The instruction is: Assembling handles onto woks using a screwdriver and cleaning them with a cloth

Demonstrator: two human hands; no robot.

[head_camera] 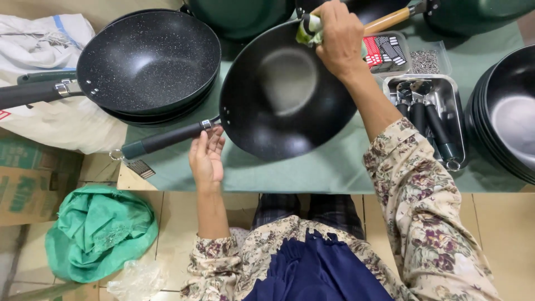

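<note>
A black wok [284, 92] lies tilted on the green-covered table [312, 170], its dark handle [164, 139] pointing left. My left hand [206, 156] sits under the handle where it joins the wok, fingers loosely curled and touching it. My right hand [337, 36] is closed on a small green and white cloth [307, 29] pressed against the wok's far rim.
A stack of speckled pans [147, 58] stands at left. More black woks [510, 111] are stacked at right. A metal tray [458, 108] holds spare handles, beside a small bag of screws [426, 60]. A green cloth bundle [100, 231] and cardboard box [25, 181] are on the floor.
</note>
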